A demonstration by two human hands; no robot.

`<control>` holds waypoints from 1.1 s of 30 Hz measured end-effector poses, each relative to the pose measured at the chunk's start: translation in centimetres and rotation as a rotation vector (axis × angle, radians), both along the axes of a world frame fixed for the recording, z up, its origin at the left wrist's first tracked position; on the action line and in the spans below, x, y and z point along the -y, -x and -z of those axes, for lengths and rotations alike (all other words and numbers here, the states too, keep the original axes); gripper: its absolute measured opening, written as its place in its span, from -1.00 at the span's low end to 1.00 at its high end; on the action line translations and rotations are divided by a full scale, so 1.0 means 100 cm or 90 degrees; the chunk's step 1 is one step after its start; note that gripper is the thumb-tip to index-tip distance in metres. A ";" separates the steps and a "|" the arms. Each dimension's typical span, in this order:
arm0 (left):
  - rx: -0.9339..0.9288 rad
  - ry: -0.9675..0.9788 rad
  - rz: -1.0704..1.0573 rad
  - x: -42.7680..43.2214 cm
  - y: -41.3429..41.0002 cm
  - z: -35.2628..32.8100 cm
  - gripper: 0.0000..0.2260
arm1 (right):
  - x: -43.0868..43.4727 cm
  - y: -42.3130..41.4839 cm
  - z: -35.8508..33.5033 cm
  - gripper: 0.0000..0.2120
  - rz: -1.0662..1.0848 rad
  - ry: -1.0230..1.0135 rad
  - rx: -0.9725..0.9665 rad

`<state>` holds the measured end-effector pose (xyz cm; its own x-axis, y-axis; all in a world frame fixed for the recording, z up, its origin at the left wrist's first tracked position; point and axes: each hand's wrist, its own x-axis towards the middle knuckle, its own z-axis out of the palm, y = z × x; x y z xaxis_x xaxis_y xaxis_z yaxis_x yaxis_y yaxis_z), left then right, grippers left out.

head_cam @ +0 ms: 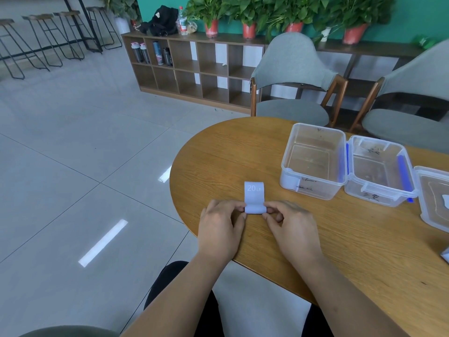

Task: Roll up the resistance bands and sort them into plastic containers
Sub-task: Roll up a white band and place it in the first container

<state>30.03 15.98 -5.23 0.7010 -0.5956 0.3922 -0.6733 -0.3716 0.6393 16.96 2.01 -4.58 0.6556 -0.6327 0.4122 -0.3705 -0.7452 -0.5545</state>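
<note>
one pale lilac band point(254, 196), printed "20 lb", lies flat near the left edge of the round wooden counter point(340, 239), its near end already coiled into a small roll. the left hand point(222, 226) pinches the roll's left end, thumb and fingers point(239, 207) clamped on it; the right hand point(290, 226) pinches the right end, fingers closed on the roll likewise. the unrolled tail runs away from the person, its printed end farthest.

handling, as judged: the band looks thin, soft and light, likely elastic, so the coil would probably spring loose if released. the best hold appears to be at both ends of the roll, where the hands now sit, with even pressure so that the layers stay aligned; a slightly tacky surface is likely but cannot be confirmed.

count: one band in view; two open clear boxes to the far right, the left box point(313, 188) and the middle box point(379, 198) with blue clips, standing side by side, both apparently without bands; a third clear piece point(432, 215) at the right edge is partly cut off, so box or lid cannot be told.
</note>
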 end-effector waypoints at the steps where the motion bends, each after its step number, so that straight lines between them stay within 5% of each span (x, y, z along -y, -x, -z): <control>1: -0.002 0.003 0.002 0.000 0.000 0.000 -0.80 | 0.000 0.000 -0.001 -0.74 0.001 -0.008 0.007; 33: -0.003 0.020 0.010 -0.002 0.002 -0.001 -0.78 | -0.001 0.001 -0.003 -0.69 -0.008 -0.009 0.013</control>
